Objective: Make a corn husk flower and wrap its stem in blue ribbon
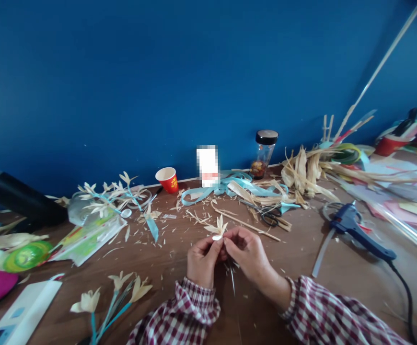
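Observation:
A small pale flower point(220, 226) of dried, husk-like petals stands upright between my hands above the table. My left hand point(202, 261) is closed, its thumb and fingers pinching the flower's base. Against the same base, from the right, my right hand point(249, 251) has its fingertips pinched together. A small white piece point(217, 237) shows at my left thumb tip; its kind is unclear. Below the fingers a thin shiny wire point(233, 280) hangs down. Beyond my hands lie husk scraps point(197, 218) and a thin stick point(253, 224).
Finished-looking husk flowers point(88, 301) on blue stems stand front left. A blue glue gun point(359, 232) lies right, its cord running forward. At the back are a red paper cup point(167, 180), blue ribbon point(197, 195), scissors point(269, 218), a lidded jar point(264, 153) and dried husks point(304, 172).

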{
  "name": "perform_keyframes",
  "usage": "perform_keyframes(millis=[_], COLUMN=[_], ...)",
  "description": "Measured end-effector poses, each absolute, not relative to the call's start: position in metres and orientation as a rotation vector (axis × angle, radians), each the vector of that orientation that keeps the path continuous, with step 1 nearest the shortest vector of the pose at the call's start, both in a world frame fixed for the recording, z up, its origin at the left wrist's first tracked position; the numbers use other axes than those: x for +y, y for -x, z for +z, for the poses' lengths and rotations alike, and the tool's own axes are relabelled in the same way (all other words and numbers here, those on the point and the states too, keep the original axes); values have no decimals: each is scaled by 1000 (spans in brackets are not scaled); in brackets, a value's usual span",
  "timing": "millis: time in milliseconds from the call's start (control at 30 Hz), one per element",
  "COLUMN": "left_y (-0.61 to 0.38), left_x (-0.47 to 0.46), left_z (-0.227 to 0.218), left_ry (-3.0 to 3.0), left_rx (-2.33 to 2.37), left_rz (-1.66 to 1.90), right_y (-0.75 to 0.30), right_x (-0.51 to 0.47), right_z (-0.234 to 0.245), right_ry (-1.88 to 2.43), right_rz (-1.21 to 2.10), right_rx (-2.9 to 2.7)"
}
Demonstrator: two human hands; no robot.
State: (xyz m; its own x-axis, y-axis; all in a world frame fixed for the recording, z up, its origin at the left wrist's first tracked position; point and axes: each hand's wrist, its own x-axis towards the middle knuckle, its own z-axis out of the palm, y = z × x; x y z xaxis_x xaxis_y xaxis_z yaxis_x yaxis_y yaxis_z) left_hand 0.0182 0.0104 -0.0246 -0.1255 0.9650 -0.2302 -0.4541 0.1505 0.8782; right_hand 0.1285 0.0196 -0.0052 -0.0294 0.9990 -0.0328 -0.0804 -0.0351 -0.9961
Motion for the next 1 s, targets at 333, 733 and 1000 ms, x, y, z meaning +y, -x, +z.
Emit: perform_keyframes(millis=[333,733,1000], left_y=[-18,-17,-12], left_x=[11,13,15], left_z=[-30,-28,-27], left_ry=[-572,-552,-670], left_rx=[1059,1063,1034], left_rz=[1384,1348,1299], right_y=[-128,-130,-130], right_x=[17,19,18], right_z=[-5,-7,-6], right_ry=[1206,1198,1128], right_rz=[1229,1193,1179], right_rx=[-1204,-1281,-1259])
